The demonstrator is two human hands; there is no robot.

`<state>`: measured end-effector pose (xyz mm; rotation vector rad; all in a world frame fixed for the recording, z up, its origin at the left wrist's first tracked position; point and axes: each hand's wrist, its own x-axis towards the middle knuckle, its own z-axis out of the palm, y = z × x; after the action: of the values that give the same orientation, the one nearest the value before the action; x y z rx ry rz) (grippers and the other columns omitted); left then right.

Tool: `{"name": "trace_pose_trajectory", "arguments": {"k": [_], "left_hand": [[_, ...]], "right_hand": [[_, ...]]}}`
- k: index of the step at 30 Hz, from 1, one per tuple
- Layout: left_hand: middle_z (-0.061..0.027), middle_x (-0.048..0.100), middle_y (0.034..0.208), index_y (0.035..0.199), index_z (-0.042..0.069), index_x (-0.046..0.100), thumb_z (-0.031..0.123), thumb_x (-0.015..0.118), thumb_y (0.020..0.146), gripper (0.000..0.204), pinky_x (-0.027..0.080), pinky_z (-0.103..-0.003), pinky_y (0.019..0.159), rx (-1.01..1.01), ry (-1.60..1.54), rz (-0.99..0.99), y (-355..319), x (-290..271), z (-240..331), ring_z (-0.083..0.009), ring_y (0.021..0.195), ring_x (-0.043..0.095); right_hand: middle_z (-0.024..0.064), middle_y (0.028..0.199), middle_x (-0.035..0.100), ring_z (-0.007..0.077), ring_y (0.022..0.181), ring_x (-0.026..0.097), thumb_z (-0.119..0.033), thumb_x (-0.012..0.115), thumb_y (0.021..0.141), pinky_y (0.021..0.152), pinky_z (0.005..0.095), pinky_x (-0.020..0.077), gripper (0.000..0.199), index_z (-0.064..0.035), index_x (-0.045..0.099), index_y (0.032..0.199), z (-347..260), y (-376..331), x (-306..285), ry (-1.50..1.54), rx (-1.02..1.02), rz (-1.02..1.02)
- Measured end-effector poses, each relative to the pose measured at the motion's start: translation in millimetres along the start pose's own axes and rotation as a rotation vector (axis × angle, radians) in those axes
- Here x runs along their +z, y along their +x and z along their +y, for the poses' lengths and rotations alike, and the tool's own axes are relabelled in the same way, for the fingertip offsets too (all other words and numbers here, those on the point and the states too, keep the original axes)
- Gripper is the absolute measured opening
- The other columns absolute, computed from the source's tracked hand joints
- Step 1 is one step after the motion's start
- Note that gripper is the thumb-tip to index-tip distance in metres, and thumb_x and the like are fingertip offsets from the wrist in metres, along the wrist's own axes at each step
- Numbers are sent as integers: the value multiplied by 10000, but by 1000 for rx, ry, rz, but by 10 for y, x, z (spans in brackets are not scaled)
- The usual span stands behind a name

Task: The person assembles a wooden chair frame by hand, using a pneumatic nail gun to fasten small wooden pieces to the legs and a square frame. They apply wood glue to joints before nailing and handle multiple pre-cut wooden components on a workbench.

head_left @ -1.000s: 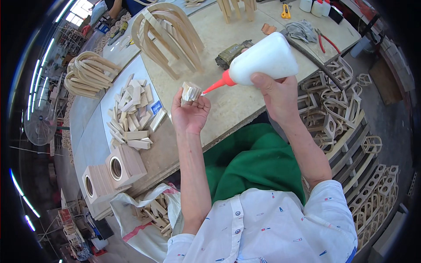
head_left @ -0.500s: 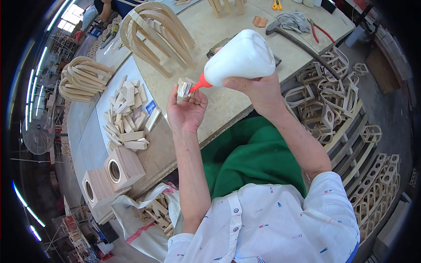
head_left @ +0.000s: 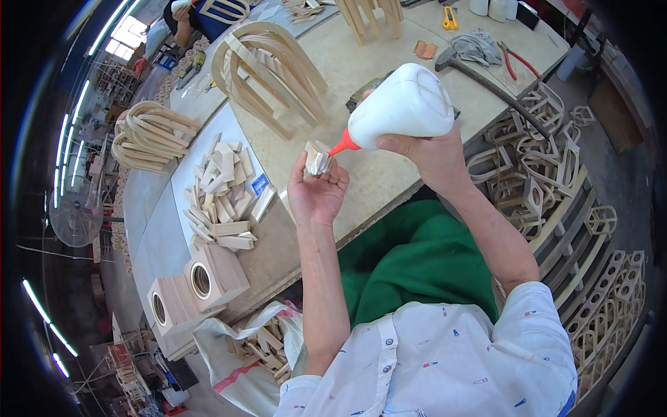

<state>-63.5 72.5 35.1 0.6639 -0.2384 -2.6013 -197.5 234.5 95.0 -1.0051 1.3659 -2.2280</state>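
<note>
My left hand (head_left: pixel 318 196) is closed around a few small wood blocks (head_left: pixel 318 157), held up above the table with white glue on them. In my right hand (head_left: pixel 432 154) is a white glue bottle (head_left: pixel 403 104), tipped so its red nozzle (head_left: pixel 342 144) points down to the left. The nozzle tip meets or nearly meets the blocks; I cannot tell whether it touches. To the left of my left hand lies a loose heap of small wood strips (head_left: pixel 226 181) on the table.
Bent-wood frames (head_left: pixel 271 76) stand at the far side. A hammer (head_left: pixel 486 83), red pliers (head_left: pixel 517 61), grey gloves (head_left: pixel 476 47) and a yellow cutter (head_left: pixel 450 19) lie far right. Two-holed wood blocks (head_left: pixel 198 281) sit front left, above a white sack (head_left: pixel 229 354). A person (head_left: pixel 191 24) is at far left.
The whole view has shifted, so everything appears further right and lower. The nozzle has moved from the blocks' lower side toward their upper right side; both grips stay the same.
</note>
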Motion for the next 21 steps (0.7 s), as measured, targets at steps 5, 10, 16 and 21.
{"name": "trace_pose_trajectory", "arguments": {"k": [5,10,16,21], "left_hand": [[-101,682,935,1050,45,608,280,624,887,287,517,-376,758,19,-9,16,-4,24,-2,-217,783,656],[-110,677,939,1049,38,607,286,615,892,294,522,-377,757,45,-59,6,2,15,71,-225,789,651],[-130,663,949,1054,13,590,296,613,896,324,527,-378,759,50,-71,-16,22,47,72,-234,796,632],[-187,610,1065,1168,-68,468,298,607,889,481,532,-393,764,60,-90,-39,-8,74,57,-275,846,619]], "right_hand": [[48,1049,672,124,969,626,-73,817,747,845,289,520,464,0,594,1146,12,-38,23,-35,-93,94],[63,1069,665,136,984,628,-45,789,771,862,293,516,440,10,586,1157,-27,-65,2,176,-7,104],[58,1060,665,132,979,627,-51,793,764,857,288,511,439,3,588,1148,13,-110,41,152,50,78],[46,1073,659,124,987,619,-65,813,742,863,289,510,500,-12,569,1175,36,-92,90,95,69,31]]}}
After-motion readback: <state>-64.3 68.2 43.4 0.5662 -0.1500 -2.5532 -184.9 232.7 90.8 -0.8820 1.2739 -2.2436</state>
